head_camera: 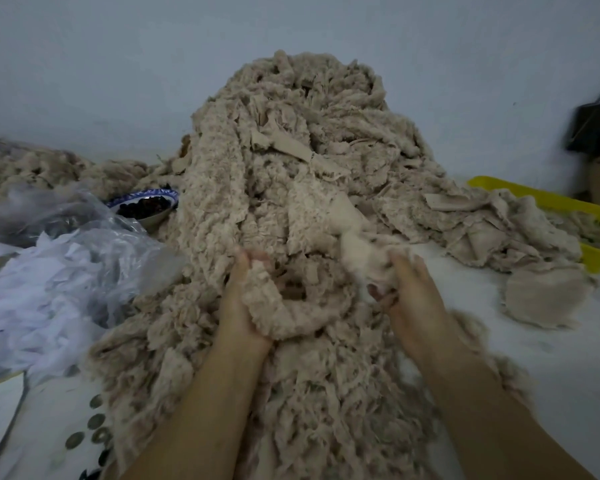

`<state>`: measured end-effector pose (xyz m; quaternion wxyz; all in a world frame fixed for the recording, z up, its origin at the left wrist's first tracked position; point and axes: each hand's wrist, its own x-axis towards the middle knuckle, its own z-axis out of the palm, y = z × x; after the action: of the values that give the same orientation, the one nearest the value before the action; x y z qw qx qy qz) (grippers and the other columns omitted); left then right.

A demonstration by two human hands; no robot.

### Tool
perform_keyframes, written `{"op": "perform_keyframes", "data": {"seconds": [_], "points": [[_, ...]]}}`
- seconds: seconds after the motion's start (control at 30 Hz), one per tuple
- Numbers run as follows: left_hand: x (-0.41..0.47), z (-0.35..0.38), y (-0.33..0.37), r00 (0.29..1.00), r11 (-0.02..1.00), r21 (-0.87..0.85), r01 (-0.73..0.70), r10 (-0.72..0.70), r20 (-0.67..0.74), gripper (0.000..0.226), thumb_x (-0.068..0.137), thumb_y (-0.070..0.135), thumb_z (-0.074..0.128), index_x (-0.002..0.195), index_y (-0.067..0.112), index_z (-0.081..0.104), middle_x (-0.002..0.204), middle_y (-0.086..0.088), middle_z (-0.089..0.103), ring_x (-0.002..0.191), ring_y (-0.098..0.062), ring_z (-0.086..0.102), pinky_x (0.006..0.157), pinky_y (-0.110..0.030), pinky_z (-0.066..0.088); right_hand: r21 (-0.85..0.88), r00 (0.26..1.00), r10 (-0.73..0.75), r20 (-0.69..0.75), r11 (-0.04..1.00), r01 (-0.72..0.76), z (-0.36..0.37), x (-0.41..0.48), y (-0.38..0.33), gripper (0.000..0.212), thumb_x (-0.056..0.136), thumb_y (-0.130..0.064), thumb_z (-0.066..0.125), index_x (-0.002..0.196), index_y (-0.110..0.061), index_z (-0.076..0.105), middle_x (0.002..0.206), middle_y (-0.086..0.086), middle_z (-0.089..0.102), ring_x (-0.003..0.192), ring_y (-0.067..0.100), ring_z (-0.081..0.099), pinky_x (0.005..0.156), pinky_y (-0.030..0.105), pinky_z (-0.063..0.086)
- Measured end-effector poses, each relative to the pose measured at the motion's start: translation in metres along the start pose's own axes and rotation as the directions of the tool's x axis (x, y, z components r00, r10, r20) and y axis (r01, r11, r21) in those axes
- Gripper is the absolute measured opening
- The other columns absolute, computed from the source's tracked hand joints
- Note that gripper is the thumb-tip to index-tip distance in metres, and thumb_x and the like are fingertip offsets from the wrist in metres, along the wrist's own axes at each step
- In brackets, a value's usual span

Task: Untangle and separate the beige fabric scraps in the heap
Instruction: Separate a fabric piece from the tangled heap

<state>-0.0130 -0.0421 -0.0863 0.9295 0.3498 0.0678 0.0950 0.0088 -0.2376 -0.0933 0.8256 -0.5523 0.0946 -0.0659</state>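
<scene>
- A tall heap of beige fabric scraps (291, 150) is piled against a pale wall (118, 64) on a white surface (551, 358), and it spills forward between the two forearms.
- The left hand (245, 306) is set at the front of the heap. Its grip is closed round a fuzzy beige strip (291, 317) that loops away to the right.
- The right hand (409, 296) is held near it. Its grip is closed on a paler scrap (361, 251), which is blurred and runs up into the heap.
- One flat beige piece (544, 296) is laid apart on the right.
- A yellow basket (548, 202) is partly covered by scraps at the right edge.
- A clear plastic bag (84, 237) of white scraps is seen on the left, with a blue-and-white bowl (146, 202) of dark contents just beside the heap.
- A dark bag (596, 129) is seen at the far right.
</scene>
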Motion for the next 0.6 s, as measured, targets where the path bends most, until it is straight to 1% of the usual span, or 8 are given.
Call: {"op": "perform_keyframes", "data": {"seconds": [0.07,0.13,0.17,0.23,0.3,0.37,0.47,0.6], "points": [[-0.008,0.008,-0.006,0.999,0.984,0.174,-0.027,0.022,0.034,0.037,0.088,0.047,0.056,0.066,0.024,0.075,0.064,0.005,0.061,0.051,-0.007,0.055,0.049,-0.019,0.048,-0.432,0.961,-0.267,0.070,0.860,0.271,0.008,-0.012,0.008,0.028,0.096,-0.049,0.054,0.118,-0.031,0.050,0.117,-0.012,0.053,0.100,0.001,0.057,0.077,0.017,0.047],[-0.014,0.016,-0.006,0.995,0.941,0.325,-0.096,0.086,0.044,0.032,0.087,0.047,0.060,0.077,0.023,0.079,0.072,0.003,0.068,0.064,-0.011,0.063,0.060,-0.024,0.054,-0.462,0.852,-0.494,0.173,0.723,0.513,0.013,-0.024,0.005,0.035,0.090,-0.061,0.053,0.118,-0.042,0.047,0.116,-0.025,0.041,0.108,-0.007,0.049,0.081,0.006,0.042],[-0.016,0.020,-0.006,0.992,0.914,0.385,-0.127,0.114,0.056,0.030,0.090,0.045,0.060,0.084,0.023,0.080,0.076,0.001,0.071,0.069,-0.013,0.067,0.062,-0.027,0.056,-0.446,0.811,-0.527,0.254,0.680,0.582,0.015,-0.029,0.005,0.033,0.086,-0.068,0.052,0.113,-0.049,0.047,0.112,-0.028,0.043,0.106,-0.008,0.050,0.081,0.004,0.041],[-0.017,0.031,-0.006,0.986,0.875,0.455,-0.165,0.129,0.110,0.027,0.097,0.039,0.059,0.096,0.021,0.080,0.083,-0.003,0.074,0.076,-0.016,0.070,0.067,-0.028,0.059,-0.458,0.783,-0.401,0.477,0.646,0.610,0.023,-0.039,0.008,0.031,0.081,-0.078,0.046,0.103,-0.056,0.048,0.104,-0.030,0.050,0.097,-0.007,0.055,0.076,0.007,0.043],[-0.018,0.040,-0.010,0.984,0.838,0.519,-0.170,0.121,0.128,0.025,0.099,0.035,0.059,0.100,0.020,0.079,0.088,0.005,0.078,0.082,-0.009,0.073,0.073,-0.023,0.059,-0.464,0.724,-0.239,0.647,0.630,0.623,0.031,-0.046,0.020,0.028,0.086,-0.076,0.045,0.106,-0.057,0.050,0.103,-0.030,0.056,0.094,-0.006,0.057,0.075,0.013,0.045],[-0.017,0.047,-0.011,0.993,0.852,0.512,-0.104,0.063,0.097,0.025,0.099,0.035,0.059,0.098,0.020,0.079,0.088,0.007,0.078,0.081,-0.006,0.073,0.068,-0.020,0.057,-0.459,0.763,-0.199,0.614,0.697,0.551,0.031,-0.044,0.027,0.029,0.092,-0.062,0.047,0.114,-0.045,0.056,0.108,-0.022,0.064,0.100,-0.002,0.061,0.082,0.022,0.050],[-0.009,0.044,-0.010,0.998,0.955,0.295,-0.011,-0.007,0.059,0.031,0.101,0.037,0.054,0.093,0.015,0.075,0.068,0.001,0.066,0.064,-0.011,0.065,0.066,-0.025,0.056,-0.413,0.924,-0.173,0.342,0.855,0.313,0.020,-0.029,0.018,0.021,0.099,-0.045,0.046,0.106,-0.032,0.061,0.104,-0.013,0.071,0.101,0.009,0.067,0.081,0.029,0.053],[-0.002,0.033,-0.017,0.999,0.999,0.022,0.040,-0.040,-0.004,0.037,0.105,0.034,0.044,0.083,0.012,0.062,0.048,0.006,0.036,0.036,-0.005,0.031,0.042,-0.016,0.038,-0.153,0.967,0.021,0.254,0.988,0.019,0.023,-0.019,0.016,0.035,0.105,-0.035,0.045,0.133,-0.019,0.058,0.124,0.003,0.068,0.114,0.019,0.065,0.100,0.047,0.051]]}}
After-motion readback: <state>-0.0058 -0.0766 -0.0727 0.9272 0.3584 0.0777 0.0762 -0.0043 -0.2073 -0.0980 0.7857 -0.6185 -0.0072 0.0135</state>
